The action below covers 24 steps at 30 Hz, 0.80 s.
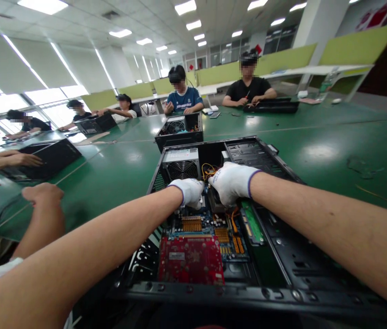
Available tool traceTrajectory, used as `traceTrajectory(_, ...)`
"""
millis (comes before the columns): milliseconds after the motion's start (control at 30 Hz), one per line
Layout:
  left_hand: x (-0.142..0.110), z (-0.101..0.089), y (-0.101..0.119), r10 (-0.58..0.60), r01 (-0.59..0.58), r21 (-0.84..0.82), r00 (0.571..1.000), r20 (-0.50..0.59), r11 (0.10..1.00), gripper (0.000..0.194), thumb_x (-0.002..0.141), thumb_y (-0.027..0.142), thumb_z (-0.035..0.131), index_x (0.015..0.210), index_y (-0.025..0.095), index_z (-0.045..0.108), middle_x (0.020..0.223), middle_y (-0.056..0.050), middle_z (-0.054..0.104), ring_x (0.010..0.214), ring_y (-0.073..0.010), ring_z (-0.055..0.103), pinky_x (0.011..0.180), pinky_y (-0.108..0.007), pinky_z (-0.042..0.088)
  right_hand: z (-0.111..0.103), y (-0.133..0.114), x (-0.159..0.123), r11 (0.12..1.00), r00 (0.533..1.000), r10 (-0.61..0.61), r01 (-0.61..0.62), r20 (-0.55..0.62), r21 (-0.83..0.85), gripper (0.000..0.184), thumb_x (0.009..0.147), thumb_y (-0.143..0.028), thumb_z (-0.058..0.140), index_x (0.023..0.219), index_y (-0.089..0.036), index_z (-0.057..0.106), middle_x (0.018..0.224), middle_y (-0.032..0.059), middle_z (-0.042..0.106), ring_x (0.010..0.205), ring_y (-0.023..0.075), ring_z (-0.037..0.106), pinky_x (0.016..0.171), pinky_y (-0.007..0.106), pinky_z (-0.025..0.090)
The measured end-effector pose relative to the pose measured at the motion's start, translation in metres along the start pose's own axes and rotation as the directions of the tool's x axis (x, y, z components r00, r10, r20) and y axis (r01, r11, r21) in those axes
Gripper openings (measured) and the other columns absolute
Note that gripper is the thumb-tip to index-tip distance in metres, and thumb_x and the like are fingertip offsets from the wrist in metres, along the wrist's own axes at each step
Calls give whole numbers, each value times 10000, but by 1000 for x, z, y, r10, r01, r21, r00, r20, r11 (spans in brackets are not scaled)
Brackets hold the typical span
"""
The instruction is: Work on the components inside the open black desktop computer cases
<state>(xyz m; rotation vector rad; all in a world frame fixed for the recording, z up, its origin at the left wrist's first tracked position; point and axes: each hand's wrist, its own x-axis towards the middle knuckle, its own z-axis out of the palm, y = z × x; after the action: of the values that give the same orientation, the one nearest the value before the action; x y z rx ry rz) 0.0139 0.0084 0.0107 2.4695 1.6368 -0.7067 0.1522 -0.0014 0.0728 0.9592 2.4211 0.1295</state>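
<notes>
An opened black computer case (214, 292) lies on its side in front of me. My left hand (191, 192), in a white glove with a purple cuff, reaches in over the motherboard (210, 222), its fingers closed and bent downward. Beside it my right hand (229, 183), gloved alike, is closed close to a bundle of yellow wires (208, 170). Both sets of fingertips are partly hidden, so what they pinch is unclear. Behind the hands sits the power supply (181, 167) with its round fan. Nearer me are a red graphics card (191, 260) and a green circuit board (252, 224).
Another opened computer case (180, 130) stands just beyond mine on the green table (334, 146). To the left, a co-worker's hands rest by a black case (49, 157). Several people sit around the table. A thin yellow wire (384, 198) lies at the right.
</notes>
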Motion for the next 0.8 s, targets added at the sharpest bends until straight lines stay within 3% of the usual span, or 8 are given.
traceTrajectory(167, -26, -19, -8, -62, 59, -42, 996, -68, 997, 653, 766, 510, 659, 1308, 163, 554, 1272, -175, 679, 1125, -318, 684, 895, -362, 567, -3, 3, -3, 998, 998, 9, -5, -67, 61, 515, 665, -404, 714, 1118, -160, 708, 1031, 145, 748, 962, 341, 720, 746, 413, 536)
traceTrajectory(267, -54, -31, -13, -66, 56, -71, 989, -135, 996, 490, 873, 473, 511, 1227, 145, 591, 1229, -188, 688, 1104, -319, 684, 905, -390, 548, -6, 0, -5, 994, 994, 7, 5, -110, 113, 507, 670, -426, 717, 1102, -162, 711, 1010, 139, 753, 926, 318, 730, 680, 365, 530)
traceTrajectory(400, -96, -37, -16, -43, 19, -97, 968, -246, 995, 375, 974, 393, 330, 1073, 160, 606, 1103, -147, 715, 1019, -270, 686, 880, -369, 516, -1, -11, 3, 994, 985, -56, 70, -160, 82, 497, 717, -447, 709, 1107, -139, 720, 1040, 155, 750, 953, 310, 723, 736, 360, 530)
traceTrajectory(567, -143, -24, -5, -61, -62, -263, 900, -433, 963, 339, 1008, 372, 330, 832, 207, 569, 831, -47, 676, 772, -199, 637, 743, -335, 486, 7, -11, 9, 993, 971, -100, 112, -217, 45, 569, 805, -537, 662, 1191, -122, 704, 1139, 179, 728, 1052, 316, 692, 835, 371, 517)
traceTrajectory(700, -188, -11, 18, -83, -133, -336, 826, -558, 933, 239, 999, 289, 369, 954, 207, 588, 972, -72, 675, 883, -199, 640, 832, -336, 516, 1, 11, -9, 988, 933, -95, 131, -348, 82, 537, 824, -529, 647, 1203, -153, 711, 1131, 153, 727, 1062, 305, 681, 886, 386, 508)
traceTrajectory(800, -218, 1, 38, -76, -164, -322, 782, -619, 932, 204, 968, 251, 394, 991, 225, 595, 1032, -76, 652, 905, -198, 646, 824, -329, 545, 2, 37, -36, 987, 854, -10, 91, -519, 130, 608, 839, -611, 603, 1233, -158, 695, 1177, 153, 709, 1085, 315, 669, 927, 428, 502)
